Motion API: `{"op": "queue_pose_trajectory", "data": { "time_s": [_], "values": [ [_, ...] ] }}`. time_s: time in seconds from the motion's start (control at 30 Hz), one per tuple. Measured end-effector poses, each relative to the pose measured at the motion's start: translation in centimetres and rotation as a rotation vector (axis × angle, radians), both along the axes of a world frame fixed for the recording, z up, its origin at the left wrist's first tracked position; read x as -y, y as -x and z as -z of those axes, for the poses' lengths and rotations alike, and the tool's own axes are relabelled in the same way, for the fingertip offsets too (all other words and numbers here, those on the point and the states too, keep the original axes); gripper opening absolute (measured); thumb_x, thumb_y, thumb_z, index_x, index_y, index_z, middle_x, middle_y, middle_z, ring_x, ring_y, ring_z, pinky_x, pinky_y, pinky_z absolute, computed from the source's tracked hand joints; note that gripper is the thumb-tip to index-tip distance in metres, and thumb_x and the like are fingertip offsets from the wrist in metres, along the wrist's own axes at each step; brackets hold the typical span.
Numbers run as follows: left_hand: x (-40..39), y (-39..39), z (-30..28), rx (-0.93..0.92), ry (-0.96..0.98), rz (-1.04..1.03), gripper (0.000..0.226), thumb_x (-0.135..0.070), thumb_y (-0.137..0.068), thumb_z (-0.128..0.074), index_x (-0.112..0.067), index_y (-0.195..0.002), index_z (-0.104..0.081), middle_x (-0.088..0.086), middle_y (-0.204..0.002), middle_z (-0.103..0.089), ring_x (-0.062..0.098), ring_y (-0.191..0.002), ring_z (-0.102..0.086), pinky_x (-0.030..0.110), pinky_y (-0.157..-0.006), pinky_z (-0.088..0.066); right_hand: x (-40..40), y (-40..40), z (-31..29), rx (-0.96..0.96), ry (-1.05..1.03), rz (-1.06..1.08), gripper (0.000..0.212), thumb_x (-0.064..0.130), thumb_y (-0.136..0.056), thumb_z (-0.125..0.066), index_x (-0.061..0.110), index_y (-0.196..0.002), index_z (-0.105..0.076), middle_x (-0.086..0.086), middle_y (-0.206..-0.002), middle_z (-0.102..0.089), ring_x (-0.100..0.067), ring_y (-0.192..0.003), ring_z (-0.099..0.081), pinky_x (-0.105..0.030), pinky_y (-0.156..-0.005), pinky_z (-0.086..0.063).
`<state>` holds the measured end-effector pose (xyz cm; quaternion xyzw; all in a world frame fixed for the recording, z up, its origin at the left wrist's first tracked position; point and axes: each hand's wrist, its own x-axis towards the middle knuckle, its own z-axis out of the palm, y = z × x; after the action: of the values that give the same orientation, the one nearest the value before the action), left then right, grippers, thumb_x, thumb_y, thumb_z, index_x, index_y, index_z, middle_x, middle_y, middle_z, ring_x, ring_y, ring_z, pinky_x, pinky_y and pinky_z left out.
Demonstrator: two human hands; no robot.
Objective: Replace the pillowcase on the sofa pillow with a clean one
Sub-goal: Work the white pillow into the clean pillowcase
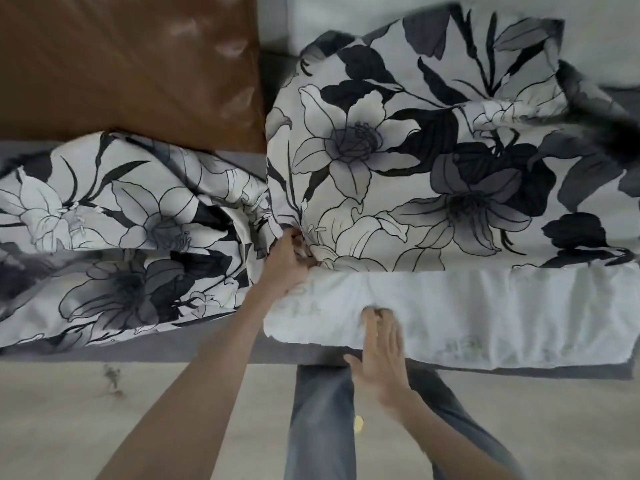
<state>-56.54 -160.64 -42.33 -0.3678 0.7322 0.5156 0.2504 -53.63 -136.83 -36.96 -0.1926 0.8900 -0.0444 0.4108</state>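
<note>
The sofa pillow [467,317] lies across the front edge of the grey sofa seat [214,344], directly before the person. Its white near end is bare; the rest is covered by a floral pillowcase [433,161] printed in black, grey and white, whose open hem runs straight across the pillow. The left hand [287,268] grips that hem at the pillow's left corner, fingers curled into bunched fabric. The right hand [381,348] lies flat on the bare white end at its near edge, fingers straight and close together, gripping nothing; the image is slightly blurred here. A second floral pillowcase [114,237], same print, lies crumpled and flat on the seat to the left, just beside the pillow. A brown leather cushion [131,64] stands behind it against the sofa back. The person's grey trouser legs [322,427] show below, over a pale wood floor [69,427].
</note>
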Motion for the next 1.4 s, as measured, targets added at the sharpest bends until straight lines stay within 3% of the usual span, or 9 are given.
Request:
{"op": "queue_pose_trajectory", "data": {
  "time_s": [0.17,0.3,0.4,0.6,0.8,0.97,1.1,1.2,1.4],
  "values": [
    [-0.3,0.3,1.8,-0.067,0.068,0.245,0.074,-0.016,-0.078,-0.066,-0.004,-0.138,-0.024,0.017,-0.137,-0.035,0.035,-0.109,-0.056,0.048,-0.092,-0.047,3.8,1.8,4.3,-0.303,-0.027,-0.296,0.098,0.027,-0.047,-0.082,-0.006,-0.125,-0.032,-0.035,-0.128,-0.043,-0.053,-0.125,-0.039,-0.064,-0.107,-0.028],
    [-1.4,-0.4,1.1,-0.209,0.26,-0.017,0.045,-0.016,-0.081,-0.059,-0.011,-0.124,-0.048,0.005,-0.117,-0.058,0.027,-0.1,-0.06,0.043,-0.082,-0.051,5.7,5.9,4.7,-0.418,-0.005,-0.377,0.063,0.002,-0.036,-0.071,-0.002,-0.095,-0.047,-0.023,-0.087,-0.054,-0.039,-0.076,-0.057,-0.041,-0.07,-0.053],
    [-1.3,0.7,-1.8,-0.276,0.332,-0.01,0.021,-0.011,-0.079,-0.051,-0.011,-0.1,-0.054,0.001,-0.088,-0.063,0.025,-0.08,-0.061,0.039,-0.069,-0.052,5.8,8.7,1.2,-0.34,0.09,-0.359,0.075,-0.002,-0.03,-0.08,-0.005,-0.099,-0.053,-0.019,-0.082,-0.058,-0.037,-0.069,-0.062,-0.029,-0.045,-0.047],
    [1.1,7.4,-14.1,-0.491,0.449,0.049,0.019,-0.024,-0.072,-0.063,-0.017,-0.074,-0.045,0.002,-0.07,-0.06,0.029,-0.066,-0.06,0.031,-0.055,-0.043,6.4,15.2,-12.5,-0.404,0.345,0.11,0.051,-0.005,-0.062,-0.059,0.007,-0.111,-0.057,-0.013,-0.068,-0.063,-0.036,-0.057,-0.055,-0.037,-0.049,-0.042],
    [1.9,14.9,-26.5,-0.695,-0.148,-0.522,0.02,-0.019,-0.085,-0.069,-0.014,-0.103,-0.065,-0.005,-0.104,-0.07,0.011,-0.094,-0.068,0.034,-0.078,-0.057,7.3,24.6,-26.5,-0.505,0.633,0.644,0.024,-0.007,-0.064,-0.048,0.017,-0.063,-0.053,0.0,-0.053,-0.05,-0.007,-0.052,-0.04,-0.022,-0.047,-0.038],
    [-3.2,12.5,-27.5,-0.53,-0.02,-0.664,0.047,0.011,-0.083,-0.05,-0.006,-0.127,-0.049,0.012,-0.127,-0.054,0.014,-0.104,-0.057,0.03,-0.096,-0.046,4.6,29.5,-35.1,-0.463,0.738,0.817,0.023,-0.01,-0.061,-0.043,0.012,-0.059,-0.035,-0.004,-0.061,-0.032,-0.013,-0.06,-0.029,-0.029,-0.053,-0.022],
    [-9.6,12.5,-27.7,-0.481,-0.149,-0.486,0.066,0.01,-0.079,-0.065,0.0,-0.138,-0.038,0.018,-0.138,-0.045,0.034,-0.121,-0.048,0.052,-0.101,-0.042,-0.6,31.8,-41.8,-0.433,0.773,0.885,0.007,0.007,-0.054,-0.041,0.013,-0.057,-0.038,-0.002,-0.055,-0.036,-0.007,-0.047,-0.034,-0.02,-0.043,-0.028],
    [-12.7,16.8,-31.0,-0.536,-0.166,-0.324,0.074,-0.024,-0.077,-0.074,-0.013,-0.139,-0.037,0.005,-0.138,-0.047,0.022,-0.118,-0.051,0.039,-0.099,-0.047,-4.8,33.9,-46.3,-0.406,0.752,1.008,0.013,0.009,-0.049,-0.038,0.016,-0.058,-0.043,-0.003,-0.057,-0.043,-0.015,-0.053,-0.042,-0.023,-0.049,-0.033],
    [-16.0,24.8,-37.0,-0.669,0.219,-0.253,0.029,-0.026,-0.072,-0.054,-0.028,-0.099,-0.043,0.0,-0.095,-0.063,0.032,-0.088,-0.058,0.033,-0.065,-0.039,-11.7,37.6,-48.8,-0.269,0.697,1.22,0.039,0.004,-0.058,-0.041,0.016,-0.092,-0.057,-0.007,-0.078,-0.053,-0.025,-0.071,-0.05,-0.03,-0.064,-0.037]
  ]
}}
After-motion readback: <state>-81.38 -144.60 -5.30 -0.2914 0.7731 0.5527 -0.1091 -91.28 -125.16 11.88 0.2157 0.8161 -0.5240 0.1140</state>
